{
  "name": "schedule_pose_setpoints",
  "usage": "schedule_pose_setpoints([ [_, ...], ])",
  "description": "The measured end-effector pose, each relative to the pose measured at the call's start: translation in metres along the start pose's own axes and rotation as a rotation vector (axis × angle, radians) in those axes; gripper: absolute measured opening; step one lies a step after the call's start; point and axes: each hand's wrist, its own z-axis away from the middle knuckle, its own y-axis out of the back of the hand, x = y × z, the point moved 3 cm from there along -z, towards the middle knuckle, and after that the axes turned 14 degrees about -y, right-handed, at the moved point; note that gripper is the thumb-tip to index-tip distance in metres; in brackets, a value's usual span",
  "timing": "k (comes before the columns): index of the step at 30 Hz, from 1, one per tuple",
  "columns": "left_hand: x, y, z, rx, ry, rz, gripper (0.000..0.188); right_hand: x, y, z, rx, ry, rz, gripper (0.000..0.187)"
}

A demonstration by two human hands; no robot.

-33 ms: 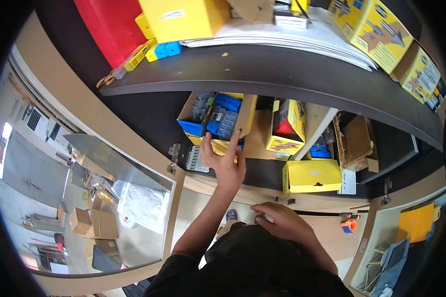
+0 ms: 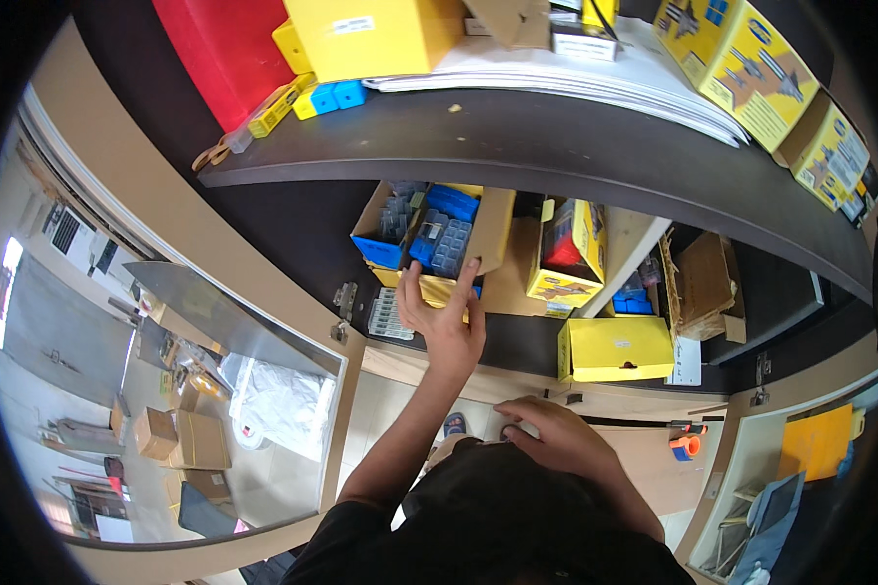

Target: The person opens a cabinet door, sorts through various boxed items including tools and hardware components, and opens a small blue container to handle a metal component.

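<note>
My left hand (image 2: 446,324) reaches into the lower shelf, its fingers spread over the near rim of an open yellow cardboard box (image 2: 437,292) and its fingertips hooked on the edge. Inside that box sit clear compartment cases (image 2: 450,246) and blue plastic packs (image 2: 451,203). Tight against its left side is a blue-sided carton (image 2: 377,253) with more clear cases. My right hand (image 2: 553,434) hangs loosely in front of my body below the shelf, fingers slightly bent and thumb apart, with nothing visible in it.
To the right stand an open yellow box (image 2: 568,288) with a red item, a closed yellow box (image 2: 615,351) and a brown carton (image 2: 704,283). A dark upper shelf board (image 2: 517,136) overhangs the boxes. Cabinet doors (image 2: 334,429) swing out on both sides.
</note>
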Motion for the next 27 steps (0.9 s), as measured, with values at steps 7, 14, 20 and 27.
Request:
schedule_pose_setpoints([
  [7,-0.021,0.01,0.001,-0.067,0.005,0.168,0.054,-0.014,-0.002,-0.048,0.27,-0.001,-0.638,0.066],
  [14,-0.038,0.018,-0.001,-0.135,-0.062,0.172,0.056,-0.083,0.03,-0.086,0.817,0.145,-0.224,0.065],
  [20,-0.053,0.013,0.005,-0.112,-0.079,0.242,0.051,-0.133,0.06,-0.088,1.098,0.271,0.182,0.05],
  [27,-0.064,-0.001,0.02,-0.047,-0.111,0.267,0.043,-0.143,0.099,-0.163,0.642,0.121,0.45,0.069],
])
